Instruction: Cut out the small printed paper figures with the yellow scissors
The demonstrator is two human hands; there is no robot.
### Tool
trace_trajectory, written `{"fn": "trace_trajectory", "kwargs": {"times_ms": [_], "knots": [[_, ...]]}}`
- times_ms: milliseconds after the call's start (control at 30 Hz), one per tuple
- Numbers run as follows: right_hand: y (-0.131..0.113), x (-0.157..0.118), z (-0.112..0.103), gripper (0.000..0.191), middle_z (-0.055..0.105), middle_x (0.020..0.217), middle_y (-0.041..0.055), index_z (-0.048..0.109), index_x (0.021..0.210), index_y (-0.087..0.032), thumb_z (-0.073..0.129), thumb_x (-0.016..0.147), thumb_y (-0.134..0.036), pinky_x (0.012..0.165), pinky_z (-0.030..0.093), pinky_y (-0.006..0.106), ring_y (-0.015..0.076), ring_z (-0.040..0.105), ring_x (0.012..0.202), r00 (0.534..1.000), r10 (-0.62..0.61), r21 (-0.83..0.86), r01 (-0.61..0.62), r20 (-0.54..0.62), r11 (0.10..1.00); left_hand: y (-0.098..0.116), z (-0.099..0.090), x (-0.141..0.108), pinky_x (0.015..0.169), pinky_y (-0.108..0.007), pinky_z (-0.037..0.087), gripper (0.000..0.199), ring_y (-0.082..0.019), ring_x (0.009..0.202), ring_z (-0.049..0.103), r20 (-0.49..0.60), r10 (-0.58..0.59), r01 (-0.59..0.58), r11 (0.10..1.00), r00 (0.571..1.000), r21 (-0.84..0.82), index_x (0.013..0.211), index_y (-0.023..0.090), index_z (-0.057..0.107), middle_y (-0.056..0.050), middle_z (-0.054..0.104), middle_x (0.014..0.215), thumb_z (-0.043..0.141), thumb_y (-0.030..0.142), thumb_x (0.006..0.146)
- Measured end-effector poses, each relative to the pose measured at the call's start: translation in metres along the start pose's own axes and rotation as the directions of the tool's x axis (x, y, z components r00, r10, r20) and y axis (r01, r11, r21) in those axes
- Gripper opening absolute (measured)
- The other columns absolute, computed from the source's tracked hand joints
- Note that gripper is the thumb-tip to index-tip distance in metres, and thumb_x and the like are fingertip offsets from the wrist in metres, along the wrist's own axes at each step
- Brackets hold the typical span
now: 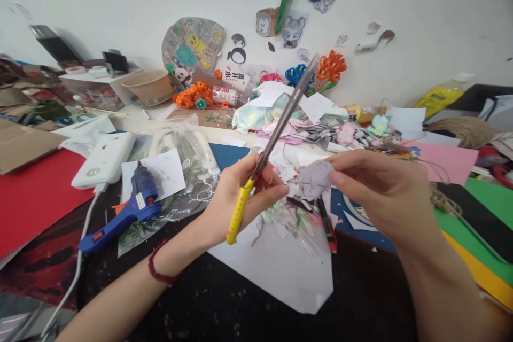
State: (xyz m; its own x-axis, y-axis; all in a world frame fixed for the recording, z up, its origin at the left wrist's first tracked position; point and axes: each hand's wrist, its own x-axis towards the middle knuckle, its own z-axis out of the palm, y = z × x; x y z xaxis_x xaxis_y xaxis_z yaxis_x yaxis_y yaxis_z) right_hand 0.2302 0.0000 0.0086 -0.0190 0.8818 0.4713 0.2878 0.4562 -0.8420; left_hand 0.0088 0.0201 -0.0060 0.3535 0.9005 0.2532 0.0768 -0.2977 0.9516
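My left hand (244,192) is closed around scissors (280,125) with a yellow handle; the long metal blades point up and to the right, away from me. Between the thumb and fingers of my right hand (368,187) is a small grey-lavender paper piece (316,180) with dark lines on it. The paper piece is right of my left fingertips, with a gap between them. Beneath both hands, scraps of cut paper (298,216) lie over a white sheet (288,272). A dark pen-like tool (326,222) with a red end rests beside the scraps.
At left, a blue glue gun (140,197) lies near a white power strip (105,160) and a clear plastic bag (172,139). Patterned cloth pieces (296,117) are heaped at the back near the wall. A black phone-like slab (473,219) sits on coloured sheets at right.
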Motion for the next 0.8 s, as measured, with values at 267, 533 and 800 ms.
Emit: {"fn": "trace_trajectory", "kwargs": {"times_ms": [267,533,800], "knots": [[0.002,0.001,-0.002,0.011,0.073,0.08,-0.002,0.073,0.081,-0.024,0.074,0.082,-0.013,0.068,0.057,0.017,0.011,0.068,0.072,0.999,0.016,0.022,-0.017,0.034,1.0,-0.008,-0.01,0.002,0.058,-0.028,0.039,0.025,-0.012,0.062,0.048,-0.112,0.088,-0.038,0.921,0.99,0.387,0.076,0.02,0.051,0.003,0.056,0.07,0.068,0.034,0.087],[-0.003,0.002,0.0,0.008,0.074,0.082,-0.0002,0.073,0.08,-0.023,0.071,0.087,-0.018,0.067,0.056,0.019,0.012,0.067,0.073,0.99,0.052,0.003,-0.053,0.128,0.999,-0.003,-0.002,0.002,0.065,-0.028,0.044,0.03,-0.014,0.076,0.06,-0.014,-0.009,0.009,1.0,1.0,-0.022,0.076,0.02,0.05,-0.002,0.071,0.087,0.076,0.031,0.083],[-0.002,0.0,0.005,0.007,0.074,0.082,0.0001,0.074,0.083,-0.023,0.071,0.087,-0.019,0.066,0.055,0.019,0.0113,0.066,0.072,0.986,0.067,-0.001,-0.067,0.153,0.998,-0.003,0.004,0.002,0.065,-0.027,0.042,0.032,-0.01,0.068,0.055,0.017,-0.063,0.065,0.98,0.998,-0.189,0.077,0.02,0.048,0.002,0.065,0.08,0.08,0.023,0.079]]}}
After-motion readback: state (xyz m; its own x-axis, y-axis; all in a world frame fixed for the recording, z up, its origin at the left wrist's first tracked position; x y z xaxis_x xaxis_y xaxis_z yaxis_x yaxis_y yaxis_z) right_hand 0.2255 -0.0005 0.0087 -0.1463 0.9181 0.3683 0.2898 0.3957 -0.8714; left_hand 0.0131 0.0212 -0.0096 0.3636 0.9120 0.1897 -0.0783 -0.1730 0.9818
